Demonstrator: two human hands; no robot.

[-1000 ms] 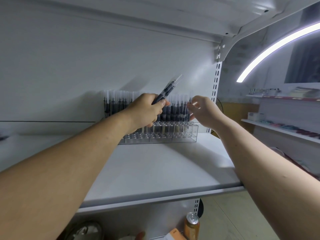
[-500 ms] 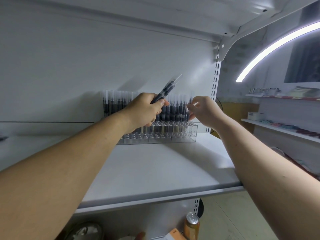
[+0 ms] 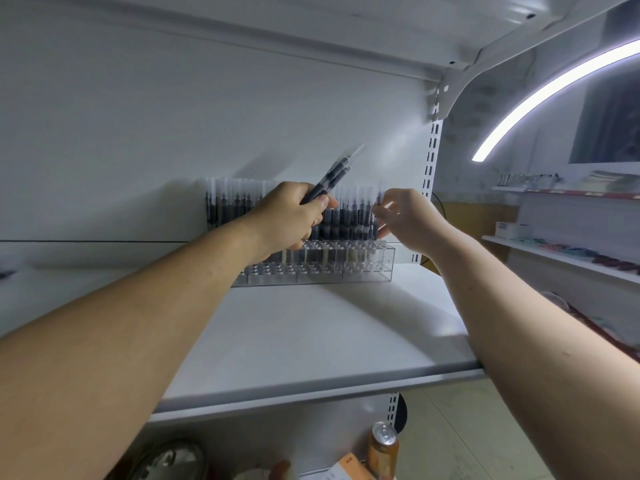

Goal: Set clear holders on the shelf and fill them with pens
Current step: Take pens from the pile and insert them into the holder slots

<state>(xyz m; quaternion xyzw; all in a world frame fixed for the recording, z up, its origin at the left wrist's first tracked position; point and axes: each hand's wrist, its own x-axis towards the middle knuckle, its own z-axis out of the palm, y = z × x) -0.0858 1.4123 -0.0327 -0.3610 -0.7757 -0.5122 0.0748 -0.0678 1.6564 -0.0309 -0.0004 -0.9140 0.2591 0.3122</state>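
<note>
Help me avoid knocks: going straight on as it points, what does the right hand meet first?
The right hand likely meets the upright pens at the holder's right end first; contact unclear.

Left hand [image 3: 290, 216] gripping, right hand [image 3: 410, 221] pinching

The left hand [image 3: 291, 216] grips a bundle of black pens [image 3: 332, 178], tips tilted up and to the right. The right hand [image 3: 408, 220] pinches the rightmost pen [image 3: 378, 202] standing in the clear holder [image 3: 363, 268] – a full row – at the back of the white shelf [image 3: 311, 341].
</note>
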